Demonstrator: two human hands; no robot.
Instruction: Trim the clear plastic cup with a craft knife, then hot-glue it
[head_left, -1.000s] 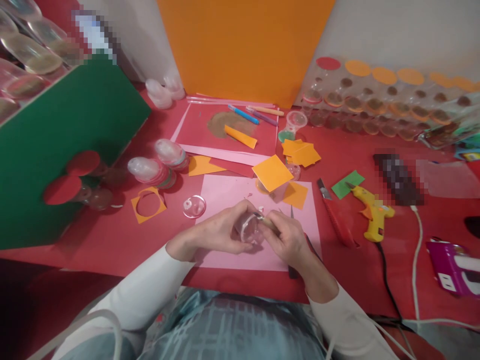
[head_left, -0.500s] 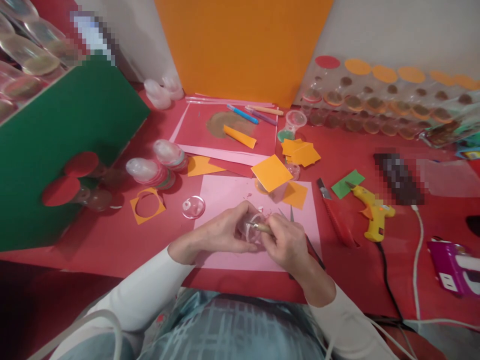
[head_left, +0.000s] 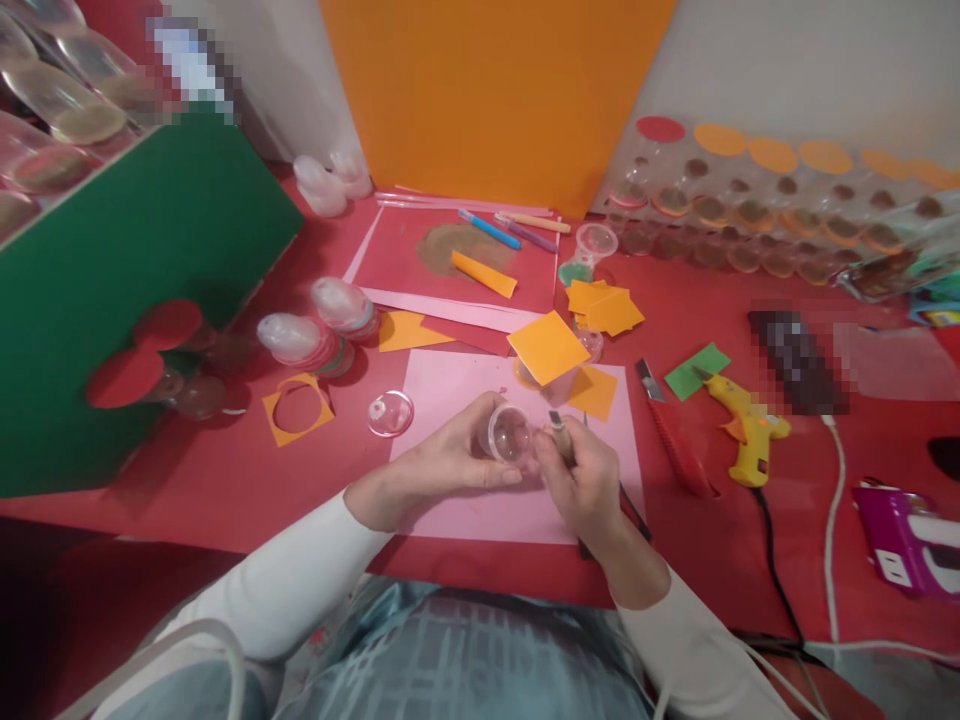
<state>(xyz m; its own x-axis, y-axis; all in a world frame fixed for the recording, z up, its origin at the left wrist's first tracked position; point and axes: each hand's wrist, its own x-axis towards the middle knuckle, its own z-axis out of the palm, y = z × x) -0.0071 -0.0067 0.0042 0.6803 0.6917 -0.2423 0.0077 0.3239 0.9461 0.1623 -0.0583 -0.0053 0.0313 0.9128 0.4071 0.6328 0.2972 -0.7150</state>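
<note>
My left hand (head_left: 469,447) is wrapped round a small clear plastic cup (head_left: 511,436), its round opening turned up toward me. My right hand (head_left: 585,470) grips a craft knife (head_left: 559,432) with a tan handle; its metal end points up and away, just right of the cup. The right fingertips are close to the cup's side; whether they touch it I cannot tell. Both hands are over a pink paper sheet (head_left: 480,520). Scissors, mostly hidden, lie under my right hand. A clear domed lid (head_left: 391,413) rests left of the sheet.
On the right lie a red utility knife (head_left: 681,440), a yellow glue gun (head_left: 750,425) with its cord, and a purple-and-white device (head_left: 907,540). Orange paper squares (head_left: 549,347) are beyond the hands. Stacked cups (head_left: 300,340) and a green board (head_left: 150,290) stand left.
The craft knife has come away from the cup's opening, and its tip now points up. My left hand has turned the cup so that its opening faces me.
</note>
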